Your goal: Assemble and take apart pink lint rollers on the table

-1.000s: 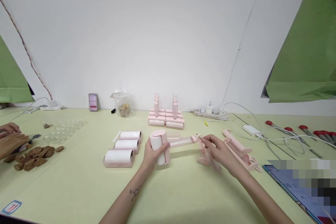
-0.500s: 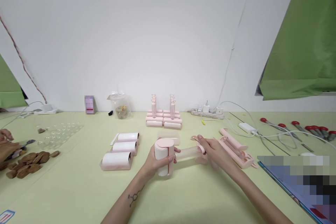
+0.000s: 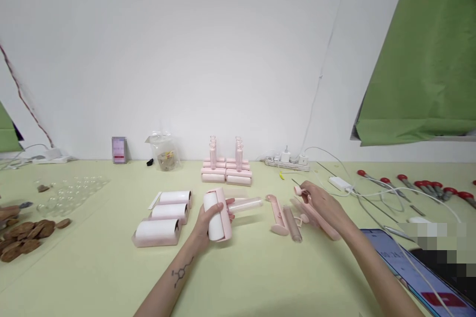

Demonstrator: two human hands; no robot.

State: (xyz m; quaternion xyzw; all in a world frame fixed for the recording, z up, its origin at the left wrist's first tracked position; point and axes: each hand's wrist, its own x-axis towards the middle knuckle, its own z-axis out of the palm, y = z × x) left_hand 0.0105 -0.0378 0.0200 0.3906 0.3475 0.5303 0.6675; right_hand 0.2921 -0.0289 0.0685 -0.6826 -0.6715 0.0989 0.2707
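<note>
Left hand (image 3: pixel 204 223) gripped roller (image 3: pixel 219 223); clear handle (image 3: pixel 247 203) extended toward right hand (image 3: pixel 323 203), which, well apart, pinched small pink cap (image 3: pixel 298 190).

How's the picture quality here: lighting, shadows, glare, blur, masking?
Head view: lighting soft and even, the white wall bright, a faint shadow on the table near the bottom edge. Head view: the clear handle by the left hand is pale against the table. Head view: pixel blocks mask an area beside the phone at lower right.
</note>
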